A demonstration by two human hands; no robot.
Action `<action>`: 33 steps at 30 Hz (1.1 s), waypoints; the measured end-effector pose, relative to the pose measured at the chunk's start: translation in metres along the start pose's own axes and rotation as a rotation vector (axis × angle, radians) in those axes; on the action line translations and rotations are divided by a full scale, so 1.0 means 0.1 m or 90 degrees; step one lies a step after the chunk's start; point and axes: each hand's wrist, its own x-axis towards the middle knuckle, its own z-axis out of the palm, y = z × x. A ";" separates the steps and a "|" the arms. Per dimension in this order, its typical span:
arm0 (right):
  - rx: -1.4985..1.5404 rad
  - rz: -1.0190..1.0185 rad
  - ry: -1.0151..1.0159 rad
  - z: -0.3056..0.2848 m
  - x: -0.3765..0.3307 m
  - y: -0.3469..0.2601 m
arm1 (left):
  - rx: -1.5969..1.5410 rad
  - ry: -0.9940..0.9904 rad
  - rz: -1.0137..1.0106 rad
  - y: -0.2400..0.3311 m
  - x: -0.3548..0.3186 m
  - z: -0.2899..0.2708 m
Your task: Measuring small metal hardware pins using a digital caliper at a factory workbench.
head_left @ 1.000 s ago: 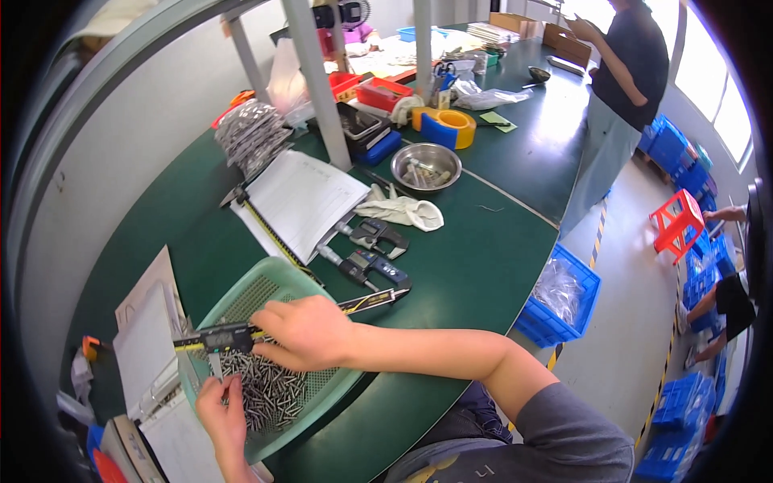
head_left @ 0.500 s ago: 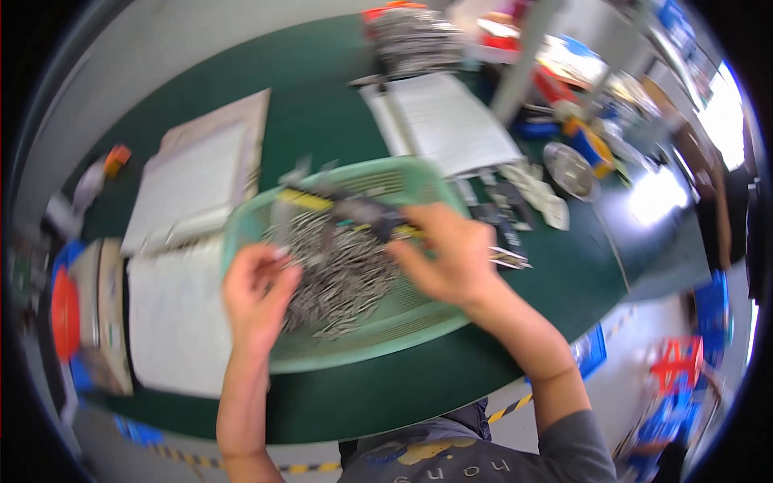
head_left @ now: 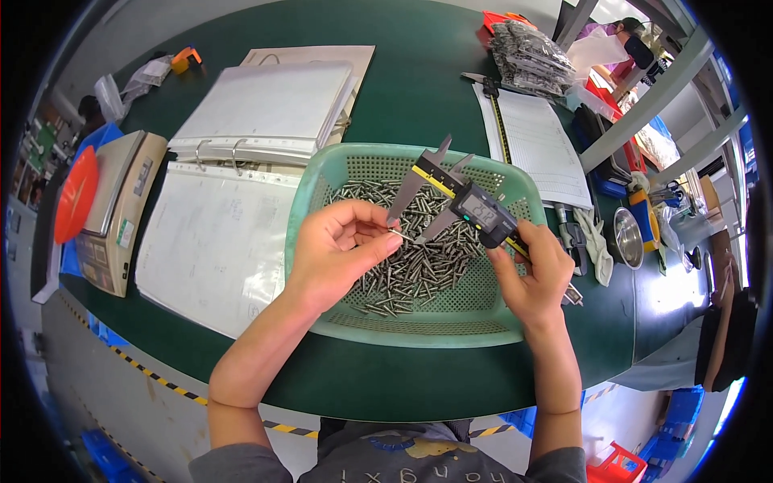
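Note:
My right hand (head_left: 538, 270) is closed round the beam end of a digital caliper (head_left: 481, 211), whose jaws point left and stand apart. Between thumb and fingers, my left hand (head_left: 342, 249) pinches a small metal pin (head_left: 403, 235), its free end lying by the caliper's lower jaw. Whether the jaws touch the pin I cannot tell. Both hands are above a green perforated plastic basket (head_left: 435, 336). Inside it lies a heap of small grey metal pins (head_left: 419, 278), partly hidden by my left hand and the caliper.
An open ring binder (head_left: 217, 233) lies left of the basket, beside a scale (head_left: 121, 213) with a red dish (head_left: 76, 196). Another caliper (head_left: 499, 121) rests on a paper sheet (head_left: 539, 145) at the back right. White gloves (head_left: 594, 245) and a round metal dish (head_left: 626, 237) are at right.
The view has swung left and steadied, so the basket appears further right. My left hand and its pin have come closer to the caliper's jaws.

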 end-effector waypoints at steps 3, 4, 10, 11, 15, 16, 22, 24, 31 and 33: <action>-0.001 -0.008 -0.006 -0.01 0.01 0.01 | -0.013 -0.002 -0.008 0.01 0.01 0.00; -0.001 -0.008 -0.005 -0.01 0.01 0.01 | -0.019 -0.004 -0.012 0.02 0.01 0.00; -0.004 -0.024 0.001 0.00 0.02 0.01 | -0.022 0.006 -0.018 0.04 0.02 0.00; -0.001 -0.017 0.000 0.00 0.03 0.01 | -0.021 0.005 -0.020 0.04 0.02 0.00; 0.001 -0.001 0.004 0.02 0.03 0.01 | -0.005 0.014 -0.010 0.05 0.03 -0.01; 0.000 0.001 0.004 0.02 0.03 0.01 | -0.006 0.011 -0.010 0.05 0.03 -0.01; -0.016 0.036 0.001 -0.02 0.01 0.01 | 0.008 -0.010 -0.015 0.06 0.03 0.01; 0.006 0.028 0.006 0.00 0.01 0.00 | 0.000 -0.020 -0.009 0.03 0.02 -0.01; -0.019 0.036 -0.028 -0.02 -0.01 0.01 | 0.017 -0.027 -0.017 -0.01 0.02 -0.04; -0.024 0.019 -0.022 0.01 0.01 0.04 | 0.028 -0.014 -0.029 0.00 0.05 -0.02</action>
